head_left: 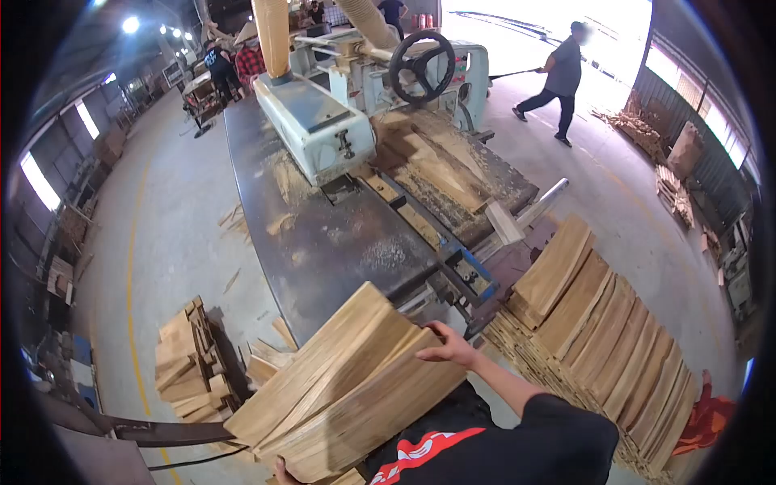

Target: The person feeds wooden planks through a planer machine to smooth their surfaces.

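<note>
Several wooden boards (339, 380) lie together in a tilted bundle in front of my body, close to the front end of the machine table. Around the upper right end of the bundle, my right hand (453, 347) is closed, with fingers over the edge of the front board. Only a bit of my left hand (283, 470) shows at the lower end of the same boards, its thumb against the wood; the other fingers are hidden. A saw-like machine (315, 129) with a black handwheel (422, 68) stands on the dark metal table (323, 242) ahead.
A large stack of boards (606, 331) stands to my right, with orange cloth (705, 420) beside it. Wood offcuts (190, 364) are piled on the left floor. Sawdust and loose pieces lie on the machine. A person (563, 77) walks at the upper right; others stand farther back.
</note>
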Demonstrator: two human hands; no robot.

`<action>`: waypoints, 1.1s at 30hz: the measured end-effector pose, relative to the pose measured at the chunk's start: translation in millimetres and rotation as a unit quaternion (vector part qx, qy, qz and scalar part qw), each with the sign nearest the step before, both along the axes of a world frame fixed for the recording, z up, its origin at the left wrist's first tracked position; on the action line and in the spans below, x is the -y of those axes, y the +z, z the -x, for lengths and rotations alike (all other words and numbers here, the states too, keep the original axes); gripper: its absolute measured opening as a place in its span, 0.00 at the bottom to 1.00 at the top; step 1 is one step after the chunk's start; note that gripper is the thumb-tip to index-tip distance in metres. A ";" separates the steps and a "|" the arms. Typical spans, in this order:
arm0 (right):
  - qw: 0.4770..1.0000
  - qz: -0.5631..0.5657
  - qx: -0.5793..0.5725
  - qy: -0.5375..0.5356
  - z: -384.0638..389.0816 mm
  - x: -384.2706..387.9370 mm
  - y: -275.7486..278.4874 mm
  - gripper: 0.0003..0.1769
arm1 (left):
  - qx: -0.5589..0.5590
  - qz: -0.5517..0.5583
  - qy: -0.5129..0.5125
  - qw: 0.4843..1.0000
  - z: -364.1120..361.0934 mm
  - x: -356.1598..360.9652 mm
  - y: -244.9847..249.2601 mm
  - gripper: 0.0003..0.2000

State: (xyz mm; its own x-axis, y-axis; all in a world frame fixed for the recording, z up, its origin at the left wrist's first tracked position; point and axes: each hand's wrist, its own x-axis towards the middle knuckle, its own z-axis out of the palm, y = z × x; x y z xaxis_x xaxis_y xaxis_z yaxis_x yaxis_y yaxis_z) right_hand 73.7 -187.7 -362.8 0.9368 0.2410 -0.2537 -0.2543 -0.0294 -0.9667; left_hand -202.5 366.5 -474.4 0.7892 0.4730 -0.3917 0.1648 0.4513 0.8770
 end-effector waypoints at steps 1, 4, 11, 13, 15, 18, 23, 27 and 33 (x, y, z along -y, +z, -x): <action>0.998 -0.037 0.007 -0.042 4.6 16.5 8.7 0.44 | 0.006 -0.005 -0.015 1.000 -24.7 1.5 6.0 0.40; 0.991 0.021 0.049 -0.125 -0.4 86.0 16.4 0.43 | 0.014 0.002 -0.071 0.997 -132.6 83.9 98.9 0.39; 0.909 -0.196 -0.016 -0.367 -11.8 241.0 46.6 0.32 | 0.010 -0.030 -0.297 0.954 -430.3 256.4 185.6 0.33; 0.879 -0.168 -0.022 -0.445 -8.1 268.8 38.7 0.32 | 0.003 -0.072 -0.374 0.925 -509.1 320.5 202.9 0.38; 0.858 -0.115 -0.002 -0.500 -1.0 287.7 33.1 0.32 | 0.019 -0.130 -0.467 0.875 -577.2 389.2 225.5 0.38; 0.809 -0.168 -0.033 -0.562 -16.6 297.5 45.4 0.33 | 0.037 -0.116 -0.612 0.782 -665.7 479.2 248.0 0.40; 0.782 -0.311 -0.051 -0.538 -39.6 296.4 49.9 0.38 | 0.027 -0.242 -0.705 0.666 -761.5 594.7 280.1 0.37; 0.765 -0.269 -0.080 -0.580 -61.7 290.2 45.7 0.40 | -0.003 -0.278 -0.736 0.617 -841.6 635.2 234.4 0.41; 0.782 -0.242 -0.148 -0.555 -106.7 279.6 50.3 0.38 | 0.128 -0.732 -0.438 0.506 -859.7 599.4 133.8 0.58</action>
State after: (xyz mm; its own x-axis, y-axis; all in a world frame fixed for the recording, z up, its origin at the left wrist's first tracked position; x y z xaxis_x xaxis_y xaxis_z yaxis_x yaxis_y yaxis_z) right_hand 180.4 -467.3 -312.5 0.5545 -0.5444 -0.6294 -0.0779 0.7190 -0.6906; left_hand 657.2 -232.9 -340.6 0.8835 -0.4665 0.0414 -0.4642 -0.8606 0.2095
